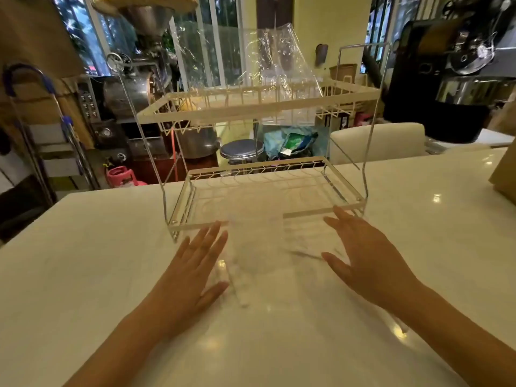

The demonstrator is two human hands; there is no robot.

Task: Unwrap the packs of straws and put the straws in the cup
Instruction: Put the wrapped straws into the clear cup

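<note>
On the near part of the glossy white marble table (83, 261) my left hand (192, 263) and right hand (368, 261) lie spread, fingers loose, grasping nothing. Between them lies a blurred clear plastic shape (255, 252); I cannot tell whether it is the cup or a straw pack. Just beyond my fingertips stands a two-tier cream wire rack (259, 107), with a crumpled sheet of clear plastic wrap (268, 62) draped on its upper tier.
</note>
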